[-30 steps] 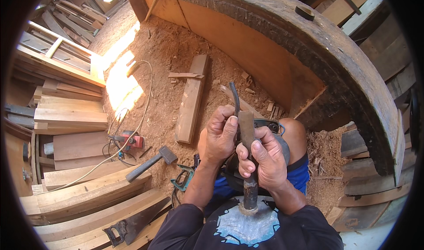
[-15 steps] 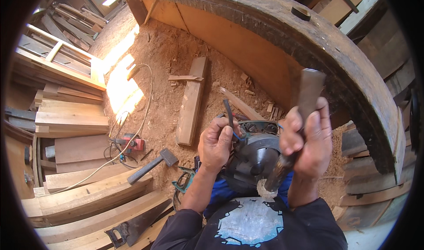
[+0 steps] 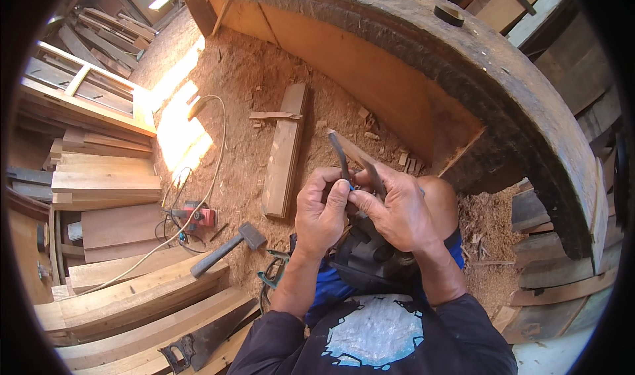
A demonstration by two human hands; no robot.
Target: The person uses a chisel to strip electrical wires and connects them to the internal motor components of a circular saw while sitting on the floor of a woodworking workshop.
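Observation:
My left hand (image 3: 322,209) pinches a black power cord (image 3: 339,153), whose free part sticks up past the fingers. Between my two thumbs shows a bit of blue wire (image 3: 351,187). Thumb and fingers of my right hand (image 3: 403,209) are closed on that blue wire, touching the left fingertips. A dark narrow strip (image 3: 378,178) rises from my right hand; whether it is cord or a chisel seen edge-on I cannot tell. Below both hands lies a dark power tool (image 3: 370,252) in my lap, largely covered by them.
A curved wooden structure (image 3: 423,44) arches around the far and right sides, with a black tape roll (image 3: 449,15) on top. Stacked boards (image 3: 286,150) lie on the sawdust floor. At left are a hammer (image 3: 228,249), a red power tool (image 3: 198,216), a handsaw (image 3: 205,342) and timber (image 3: 106,170).
My right hand has come left and down, from gripping an upright chisel to meeting my left hand at the wire. The chisel's broad blade no longer shows. My left hand has stayed nearly in place.

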